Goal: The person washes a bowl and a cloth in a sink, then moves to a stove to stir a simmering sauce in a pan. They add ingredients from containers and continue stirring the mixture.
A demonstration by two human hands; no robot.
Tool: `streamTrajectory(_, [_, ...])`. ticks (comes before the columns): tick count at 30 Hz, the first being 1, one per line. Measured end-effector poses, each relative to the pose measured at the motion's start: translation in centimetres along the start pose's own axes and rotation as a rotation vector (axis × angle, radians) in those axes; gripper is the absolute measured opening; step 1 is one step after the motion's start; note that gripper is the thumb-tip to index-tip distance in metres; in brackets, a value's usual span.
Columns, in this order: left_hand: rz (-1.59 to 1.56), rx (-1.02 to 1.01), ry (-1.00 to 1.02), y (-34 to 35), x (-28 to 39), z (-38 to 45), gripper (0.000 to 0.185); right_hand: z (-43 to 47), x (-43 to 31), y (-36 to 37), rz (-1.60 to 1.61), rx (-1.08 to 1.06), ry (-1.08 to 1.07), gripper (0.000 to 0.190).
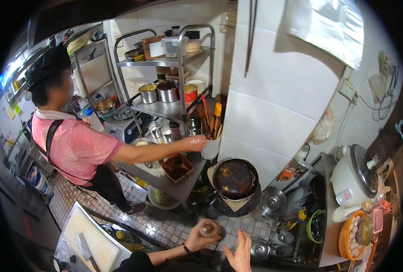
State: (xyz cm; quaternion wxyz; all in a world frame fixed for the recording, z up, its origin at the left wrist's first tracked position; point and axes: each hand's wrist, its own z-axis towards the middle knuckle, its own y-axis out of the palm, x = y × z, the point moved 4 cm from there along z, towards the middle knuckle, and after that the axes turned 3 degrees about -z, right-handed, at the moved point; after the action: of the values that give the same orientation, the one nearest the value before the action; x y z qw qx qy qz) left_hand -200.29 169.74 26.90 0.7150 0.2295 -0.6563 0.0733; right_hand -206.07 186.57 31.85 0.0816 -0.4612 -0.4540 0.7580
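Note:
My left hand (201, 234), with a dark bracelet at the wrist, holds a small round container (209, 229); its contents are blurred. To its right, my right hand (239, 253) is raised with fingers apart and nothing in it. Beyond both hands, a dark, stained frying pan (235, 178) rests at the foot of the white tiled wall. On the left lies a white cutting board (92, 238) with a cleaver (83, 246) on it.
A co-worker in a pink shirt (75, 142) reaches toward a white utensil bucket (211, 149) beside a metal shelf rack (160, 108). A dark red tray (177, 168) sits on the steel counter. At right stand a rice cooker (349, 175) and an orange basket (345, 250) of eggs.

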Motion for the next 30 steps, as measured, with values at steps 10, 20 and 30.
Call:
streamTrajectory(10, [0.159, 0.417, 0.383, -18.2, -0.8, 12.9, 0.044, 2.3, 6.9, 10.1, 0.063, -0.567, 0.360, 0.039])
streamTrajectory(20, [0.206, 0.884, 0.344, -29.8, -4.1, 30.8, 0.039, 0.0, 13.1, 15.8, -0.033, -0.616, 0.535, 0.039])
streamTrajectory(30, [0.890, 0.577, 0.261, -26.4, -10.5, 43.9, 0.036, -7.6, 14.3, 15.3, 0.118, -0.391, 0.756, 0.030])
